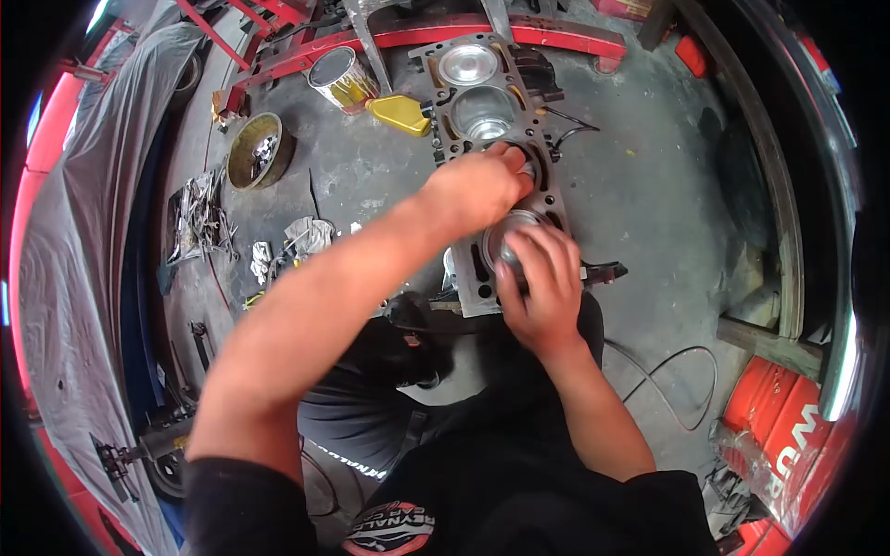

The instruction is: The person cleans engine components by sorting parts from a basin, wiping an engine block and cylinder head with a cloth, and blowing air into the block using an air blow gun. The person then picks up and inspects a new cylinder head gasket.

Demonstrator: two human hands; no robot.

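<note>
An engine block point(475, 278) stands in front of me with its row of cylinder bores facing up. In the far bore a shiny piston point(468, 65) sits near the top, and in the second bore a piston point(489, 125) shows lower down. My left hand point(477, 190) reaches over the third bore with its fingers curled together at the rim; what they grip is hidden. Over the nearest bore, my right hand point(542, 287) has bent fingers and its thumb apart, touching the round metal there. Part of that bore is covered by the hand.
Left of the block are a yellow bottle point(400, 114), a paint-streaked can point(341, 79) and a bowl point(232, 157) with small metal parts. Tools point(199, 218) lie farther left. A red stand point(408, 39) crosses behind the block; a cable point(681, 352) loops at right.
</note>
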